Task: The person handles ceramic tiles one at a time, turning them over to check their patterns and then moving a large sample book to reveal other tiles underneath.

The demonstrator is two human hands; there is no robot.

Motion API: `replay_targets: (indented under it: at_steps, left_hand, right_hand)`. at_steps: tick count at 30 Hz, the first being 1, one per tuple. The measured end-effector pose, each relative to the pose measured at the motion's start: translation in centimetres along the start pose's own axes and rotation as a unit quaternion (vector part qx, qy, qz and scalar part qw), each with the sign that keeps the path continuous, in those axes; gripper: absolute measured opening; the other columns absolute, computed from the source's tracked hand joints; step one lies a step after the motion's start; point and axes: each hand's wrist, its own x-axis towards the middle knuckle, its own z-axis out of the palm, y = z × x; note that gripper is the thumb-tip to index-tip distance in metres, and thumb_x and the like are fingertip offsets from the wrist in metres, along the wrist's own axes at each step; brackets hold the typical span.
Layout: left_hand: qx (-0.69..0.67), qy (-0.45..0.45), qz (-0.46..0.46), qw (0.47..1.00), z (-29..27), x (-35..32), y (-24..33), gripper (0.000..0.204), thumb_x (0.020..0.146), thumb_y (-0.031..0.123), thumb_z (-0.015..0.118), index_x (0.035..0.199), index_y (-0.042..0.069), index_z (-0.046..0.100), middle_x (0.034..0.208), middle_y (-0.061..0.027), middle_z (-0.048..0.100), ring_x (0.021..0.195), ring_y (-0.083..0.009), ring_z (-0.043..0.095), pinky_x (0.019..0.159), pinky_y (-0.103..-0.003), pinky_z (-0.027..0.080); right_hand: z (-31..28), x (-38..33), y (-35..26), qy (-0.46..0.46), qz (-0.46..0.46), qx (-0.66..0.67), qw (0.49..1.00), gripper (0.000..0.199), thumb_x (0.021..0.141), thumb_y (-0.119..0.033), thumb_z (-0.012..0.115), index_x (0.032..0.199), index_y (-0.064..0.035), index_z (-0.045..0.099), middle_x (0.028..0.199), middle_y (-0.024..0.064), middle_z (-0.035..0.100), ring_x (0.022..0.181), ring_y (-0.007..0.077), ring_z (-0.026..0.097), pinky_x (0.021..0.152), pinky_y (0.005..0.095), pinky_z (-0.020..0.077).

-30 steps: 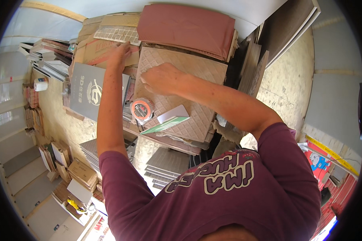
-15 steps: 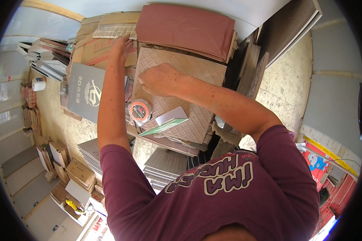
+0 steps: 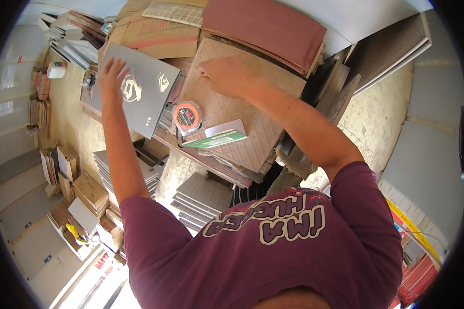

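My left hand (image 3: 113, 77) lies with fingers spread on a flat grey box (image 3: 144, 100) with white emblems, which leans tilted on the stack. My right hand (image 3: 224, 74) rests on a beige tile (image 3: 252, 123) with a diamond-patterned back, fingers bent down onto it near its far edge. A round orange tape measure (image 3: 187, 116) sits on the tile's left edge between the two hands. A green and white card (image 3: 219, 138) lies beside the tape measure.
A reddish-brown tile slab (image 3: 265, 26) and cardboard boxes (image 3: 154, 31) lie stacked behind. Grey tile stacks (image 3: 201, 195) stand below the shelf. Dark tiles (image 3: 392, 46) lean at the right. More boxes (image 3: 90, 188) and tile piles crowd the floor at left.
My left hand has come down from the cardboard stack onto the grey box, which now lies more tilted. My right hand stays on the beige tile.
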Motion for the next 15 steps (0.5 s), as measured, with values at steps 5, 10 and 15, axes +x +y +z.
replay_targets:
  at_steps: [5, 10, 15]
  left_hand:
    - [0.102, 0.204, -0.022, 0.973, -9.7, -6.0, -4.2, 0.059, 0.080, 0.020, 0.063, 0.127, -0.004, 0.035, 0.111, -0.0131, 0.052, 0.098, -0.0242, 0.054, 0.076, -0.033, 0.047]
    - [-0.015, 0.194, -0.183, 0.964, -9.4, -10.8, -8.3, 0.058, 0.075, 0.028, 0.068, 0.117, -0.004, 0.044, 0.105, -0.0103, 0.053, 0.091, -0.0206, 0.054, 0.065, -0.031, 0.047]
    - [-0.196, 0.198, -0.222, 0.934, -7.8, -11.7, -10.2, 0.038, 0.080, 0.026, 0.064, 0.109, 0.003, 0.054, 0.101, -0.0076, 0.057, 0.090, -0.0215, 0.055, 0.080, -0.031, 0.045]
  right_hand:
    - [-0.8, -0.1, -1.1, -0.028, 0.011, 0.018, 0.999, 0.016, 0.082, -0.021, 0.048, 0.089, -0.0109, 0.059, 0.083, 0.0094, 0.062, 0.079, 0.0285, 0.059, 0.068, 0.0399, 0.0454]
    - [-0.5, -0.1, -0.6, -0.013, -0.009, 0.042, 0.999, 0.017, 0.082, -0.022, 0.048, 0.089, -0.0100, 0.059, 0.081, 0.0100, 0.062, 0.078, 0.0288, 0.059, 0.067, 0.0394, 0.0446]
    - [-0.4, -0.1, -0.6, -0.001, -0.029, 0.046, 0.999, 0.017, 0.082, -0.021, 0.048, 0.086, -0.0087, 0.059, 0.080, 0.0102, 0.062, 0.077, 0.0293, 0.058, 0.066, 0.0397, 0.0442]
